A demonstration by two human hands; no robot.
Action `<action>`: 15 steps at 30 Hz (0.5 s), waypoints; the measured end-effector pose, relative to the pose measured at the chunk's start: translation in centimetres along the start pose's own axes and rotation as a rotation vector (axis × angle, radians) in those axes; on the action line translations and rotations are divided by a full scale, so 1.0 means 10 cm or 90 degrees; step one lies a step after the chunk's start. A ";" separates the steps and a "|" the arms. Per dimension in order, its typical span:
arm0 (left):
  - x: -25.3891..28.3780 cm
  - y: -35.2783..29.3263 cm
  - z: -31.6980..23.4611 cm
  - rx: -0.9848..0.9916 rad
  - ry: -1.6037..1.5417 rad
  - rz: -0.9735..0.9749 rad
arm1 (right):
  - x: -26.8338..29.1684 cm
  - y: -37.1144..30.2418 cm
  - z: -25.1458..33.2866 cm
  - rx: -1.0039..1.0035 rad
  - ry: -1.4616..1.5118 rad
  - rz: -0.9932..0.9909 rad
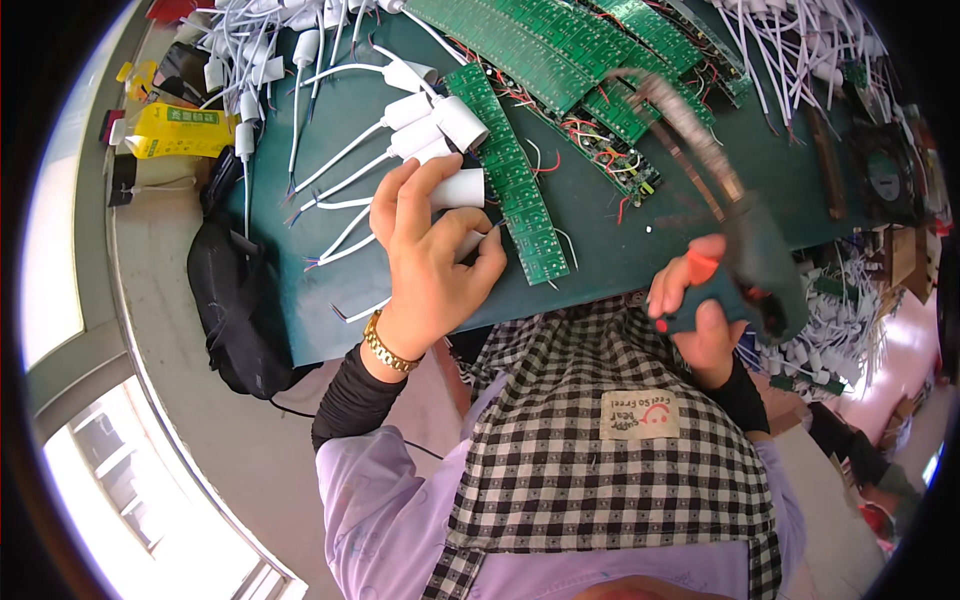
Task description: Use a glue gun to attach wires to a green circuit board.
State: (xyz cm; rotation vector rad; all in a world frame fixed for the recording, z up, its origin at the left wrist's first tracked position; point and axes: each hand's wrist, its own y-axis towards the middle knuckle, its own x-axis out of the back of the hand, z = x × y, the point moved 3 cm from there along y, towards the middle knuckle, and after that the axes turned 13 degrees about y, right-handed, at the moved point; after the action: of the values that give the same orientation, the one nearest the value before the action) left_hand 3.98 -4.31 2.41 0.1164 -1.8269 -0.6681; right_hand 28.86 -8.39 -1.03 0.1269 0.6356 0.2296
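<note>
My left hand (425,250) is at the near edge of a long green circuit board strip (520,205), thumb and forefinger pinched together beside it. A dark wire end shows at those fingertips. Under the other fingers lies a white cylindrical socket (463,188) with a cable. Several similar white sockets (408,112) lie in a row just beyond, their cables stretching left. To the right, my right hand (700,300) grips a dark teal soldering gun (765,270) with an orange trigger. Its long front part, blurred by motion, points up and left over the table, apart from the strip.
More green board panels (545,55) are stacked at the back, with wired boards (610,160) beside them. Bundles of white cables (770,40) lie at the back left and right. A yellow pouch (185,130) and a black bag (230,310) are at the table's left edge.
</note>
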 end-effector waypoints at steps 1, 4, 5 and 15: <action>-0.01 0.00 0.01 0.001 0.000 0.001 | -0.01 -0.06 -0.01 -0.056 -0.029 0.015; -0.06 -0.03 0.05 0.016 -0.026 0.011 | -0.02 -0.20 -0.04 -0.163 -0.047 0.091; -0.06 -0.04 0.06 0.022 -0.033 0.008 | -0.05 -0.21 0.02 -0.188 -0.044 0.121; -0.08 -0.02 0.05 0.019 -0.018 -0.002 | 0.11 -0.41 -0.03 -0.326 -0.084 0.199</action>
State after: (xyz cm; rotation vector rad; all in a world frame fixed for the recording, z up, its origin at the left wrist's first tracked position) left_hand 3.74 -4.01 1.54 0.1301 -1.8640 -0.6481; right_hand 30.25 -12.10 -2.72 -0.2528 0.4075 0.6720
